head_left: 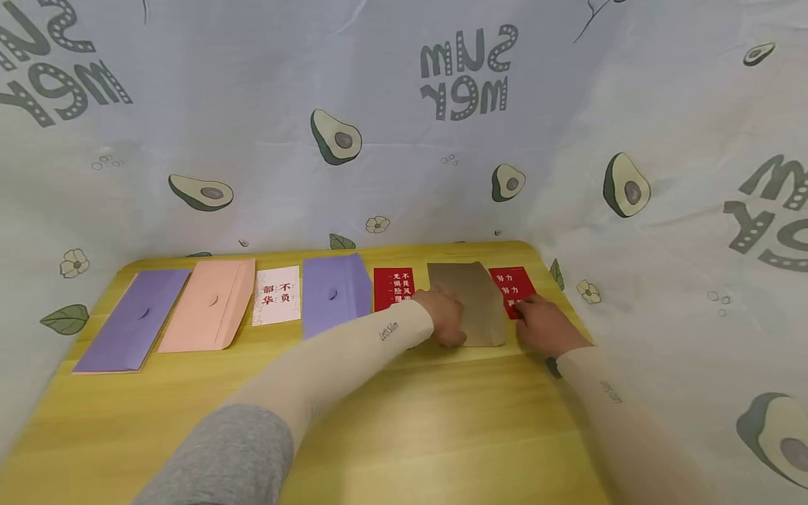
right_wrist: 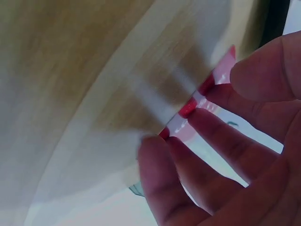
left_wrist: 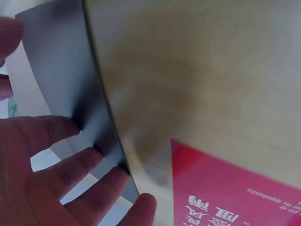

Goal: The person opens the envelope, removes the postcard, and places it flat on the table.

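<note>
My left hand (head_left: 444, 317) rests on the brown envelope (head_left: 482, 305). In the left wrist view its spread fingertips touch the envelope's face (left_wrist: 59, 54), close to one long edge. Beside that edge, and apart from it, lies a red card with white characters (left_wrist: 202, 181). My right hand (head_left: 549, 327) touches another red card (head_left: 507, 282) at the far right of the row. The right wrist view has the fingers spread, with several fingertips pressing on this card (right_wrist: 225, 66) near its edge. Fingers hide part of it.
Left along the yellow table (head_left: 442, 428) lie a purple envelope (head_left: 331, 280), a white card with red characters (head_left: 278, 308), a pink envelope (head_left: 211, 280) and another purple envelope (head_left: 135, 322). A patterned curtain (head_left: 404, 189) stands behind the table and at its sides.
</note>
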A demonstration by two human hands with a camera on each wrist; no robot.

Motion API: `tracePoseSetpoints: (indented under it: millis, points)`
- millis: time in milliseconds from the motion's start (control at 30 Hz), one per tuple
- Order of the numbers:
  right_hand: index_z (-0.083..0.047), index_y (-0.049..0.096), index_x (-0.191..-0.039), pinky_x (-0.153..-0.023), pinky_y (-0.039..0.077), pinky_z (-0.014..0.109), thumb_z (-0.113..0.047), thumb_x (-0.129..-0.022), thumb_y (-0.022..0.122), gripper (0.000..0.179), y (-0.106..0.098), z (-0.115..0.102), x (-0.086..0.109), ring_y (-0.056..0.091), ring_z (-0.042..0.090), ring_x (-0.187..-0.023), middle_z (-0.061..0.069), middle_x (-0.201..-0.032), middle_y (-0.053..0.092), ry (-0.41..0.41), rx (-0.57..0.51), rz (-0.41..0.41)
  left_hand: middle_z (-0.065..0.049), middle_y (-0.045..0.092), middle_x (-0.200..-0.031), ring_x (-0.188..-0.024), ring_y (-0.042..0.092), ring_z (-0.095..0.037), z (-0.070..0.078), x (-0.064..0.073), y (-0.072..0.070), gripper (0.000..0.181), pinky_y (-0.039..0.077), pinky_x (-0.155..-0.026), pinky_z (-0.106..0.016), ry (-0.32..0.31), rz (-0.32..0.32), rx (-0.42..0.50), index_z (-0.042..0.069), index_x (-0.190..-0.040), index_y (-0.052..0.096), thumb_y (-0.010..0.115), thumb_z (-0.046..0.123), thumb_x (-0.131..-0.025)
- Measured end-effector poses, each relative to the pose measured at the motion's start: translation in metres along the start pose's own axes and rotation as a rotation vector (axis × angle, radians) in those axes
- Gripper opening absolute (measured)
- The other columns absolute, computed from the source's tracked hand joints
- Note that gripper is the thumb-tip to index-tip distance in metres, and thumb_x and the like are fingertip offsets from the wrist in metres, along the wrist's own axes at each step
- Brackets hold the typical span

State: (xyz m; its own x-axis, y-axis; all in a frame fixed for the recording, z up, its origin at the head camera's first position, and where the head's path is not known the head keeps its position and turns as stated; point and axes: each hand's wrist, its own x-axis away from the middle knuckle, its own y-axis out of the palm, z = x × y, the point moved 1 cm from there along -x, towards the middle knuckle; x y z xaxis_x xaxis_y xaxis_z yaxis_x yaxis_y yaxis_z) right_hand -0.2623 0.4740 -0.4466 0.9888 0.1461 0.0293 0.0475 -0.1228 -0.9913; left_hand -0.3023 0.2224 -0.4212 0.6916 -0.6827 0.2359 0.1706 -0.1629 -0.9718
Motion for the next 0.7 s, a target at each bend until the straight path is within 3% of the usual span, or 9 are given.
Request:
tracePoseSetpoints:
  millis: [267, 433, 533, 700]
  points:
    - [0.008, 0.061, -0.138, -0.107, 0.041, 0.066, -0.013, -0.099, 0.053, 0.045, 0.003, -0.009, -0.006, 0.055, 0.054, -0.12, 0.029, -0.14, 0.06, 0.012, 0.032, 0.028, -0.005, 0.05, -0.152, -0.131, 0.049, -0.028, -0.015, -0.019, 0.012, 0.079, 0.048, -0.102, -0.045, -0.02, -0.001, -0.004, 0.025, -0.163, 0.041, 0.057, 0.061, -0.095]
    - [0.008, 0.062, -0.135, -0.104, 0.044, 0.065, -0.014, -0.098, 0.055, 0.044, 0.001, -0.008, -0.008, 0.056, 0.052, -0.115, 0.028, -0.136, 0.06, 0.032, 0.026, 0.028, -0.006, 0.058, -0.138, -0.12, 0.054, -0.026, -0.013, -0.007, 0.003, 0.067, 0.051, -0.095, -0.042, -0.003, 0.047, -0.006, 0.025, -0.156, 0.047, 0.057, 0.057, -0.098]
    - [0.008, 0.062, -0.134, -0.102, 0.045, 0.066, -0.015, -0.098, 0.054, 0.044, 0.002, -0.008, -0.009, 0.055, 0.052, -0.114, 0.028, -0.135, 0.059, 0.035, 0.024, 0.028, -0.007, 0.056, -0.142, -0.123, 0.053, -0.026, -0.011, -0.001, 0.0, 0.064, 0.052, -0.095, -0.042, -0.001, 0.053, 0.015, 0.023, -0.157, 0.048, 0.055, 0.052, -0.1]
    - [0.008, 0.061, -0.135, -0.1, 0.045, 0.069, -0.017, -0.098, 0.054, 0.045, 0.002, -0.004, -0.009, 0.051, 0.055, -0.119, 0.03, -0.141, 0.052, 0.039, 0.03, 0.051, -0.009, 0.053, -0.148, -0.127, 0.05, -0.028, -0.014, -0.004, 0.003, 0.062, 0.053, -0.095, -0.043, 0.009, 0.067, 0.039, 0.024, -0.159, 0.047, 0.05, 0.049, -0.103]
